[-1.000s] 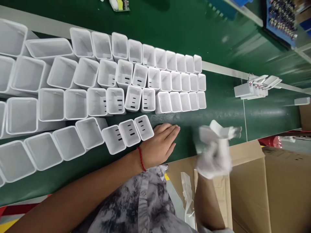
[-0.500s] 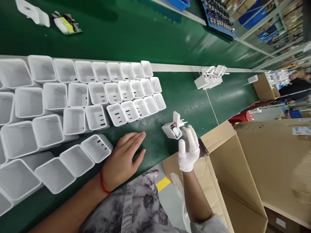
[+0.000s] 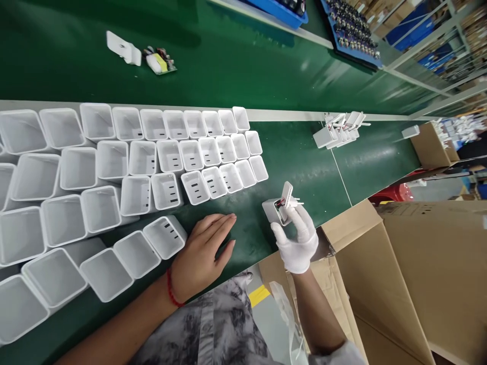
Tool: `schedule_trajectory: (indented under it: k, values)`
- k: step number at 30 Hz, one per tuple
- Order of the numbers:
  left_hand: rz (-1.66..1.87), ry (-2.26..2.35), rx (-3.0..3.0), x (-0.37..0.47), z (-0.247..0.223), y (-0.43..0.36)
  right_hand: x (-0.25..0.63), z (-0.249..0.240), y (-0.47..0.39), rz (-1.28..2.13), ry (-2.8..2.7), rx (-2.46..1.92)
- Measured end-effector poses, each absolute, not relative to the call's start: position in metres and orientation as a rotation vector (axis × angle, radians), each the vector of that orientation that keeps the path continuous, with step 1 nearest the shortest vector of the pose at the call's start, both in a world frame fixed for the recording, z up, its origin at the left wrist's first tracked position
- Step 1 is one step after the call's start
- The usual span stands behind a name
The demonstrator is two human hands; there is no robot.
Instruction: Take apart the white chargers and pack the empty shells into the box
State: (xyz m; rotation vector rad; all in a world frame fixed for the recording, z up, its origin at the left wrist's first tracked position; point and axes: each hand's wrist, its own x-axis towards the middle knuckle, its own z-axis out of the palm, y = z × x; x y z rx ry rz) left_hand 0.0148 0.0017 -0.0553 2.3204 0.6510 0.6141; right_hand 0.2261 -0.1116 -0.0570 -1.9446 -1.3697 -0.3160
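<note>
My bare left hand (image 3: 205,253), with a red bracelet at the wrist, rests on the green table (image 3: 247,228) with its fingers stretched out and nothing held. It lies just right of the nearest white open housing (image 3: 165,238). My right hand (image 3: 297,238), in a white glove, reaches over a white charger housing (image 3: 271,210) that has a pronged plug cap (image 3: 287,193) and circuit parts at its open end. Its thumb is apart from the fingers, and the fingertips are at the cap and the housing's edge. Whether they grip it is unclear.
Rows of white open housings (image 3: 78,169) fill the left. A white cover (image 3: 124,48) and a circuit board (image 3: 160,62) lie at the back. Assembled chargers (image 3: 338,133) stand to the right. An open cardboard box (image 3: 373,253) adjoins the table's front edge. Blue trays (image 3: 352,33) sit behind.
My right hand has closed in on the charger housing, its fingers now over the plug cap. My left hand stays flat. The whole view has shifted slightly.
</note>
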Motion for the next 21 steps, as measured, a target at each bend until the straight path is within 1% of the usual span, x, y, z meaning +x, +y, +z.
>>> schedule_trajectory:
  k: [5,7,10,12,14,16,21]
  values:
    - [0.612,0.636,2.311,0.013,-0.057,0.001,0.219,-0.052,-0.087,0.162,-0.911,-2.038]
    - [0.610,0.631,2.329,0.012,-0.059,0.001,0.224,-0.048,-0.078,0.232,-0.781,-2.045]
    - [0.601,0.631,2.368,0.011,-0.060,0.001,0.248,-0.037,-0.068,0.273,-0.665,-1.901]
    - [0.601,0.629,2.390,0.010,-0.061,0.001,0.277,-0.029,-0.062,0.211,-0.655,-1.905]
    - [0.618,0.629,2.404,0.010,-0.061,0.000,0.316,-0.022,-0.057,0.064,-0.652,-2.018]
    - [0.649,0.637,2.411,0.010,-0.061,0.000,0.361,-0.016,-0.053,-0.091,-0.619,-2.115]
    - [0.707,0.663,2.431,0.010,-0.062,0.003,0.477,0.001,-0.047,-0.345,-0.511,-2.277]
